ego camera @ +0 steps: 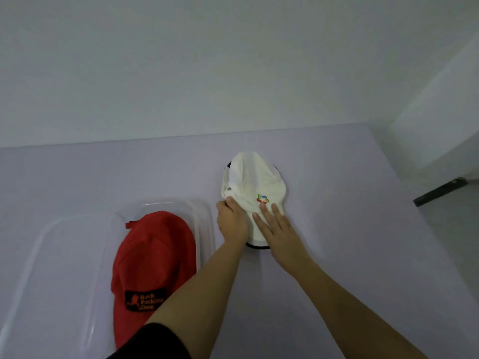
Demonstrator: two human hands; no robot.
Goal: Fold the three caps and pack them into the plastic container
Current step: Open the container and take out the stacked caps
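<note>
Right now both hands are on the white cap, which lies mid-surface, just right of the container. The left hand grips the cap's left edge, fingers curled into the fabric. The right hand lies flat on the cap beside it, fingers straight, just below the logo. A red cap rests inside the container, at the surface's near-left corner.

The red fabric cap is carrying a black rectangular patch reading "Back Packing" in orange; its third line is appearing blurred. The white fabric cap is displaying a small multicoloured emblem.
</note>
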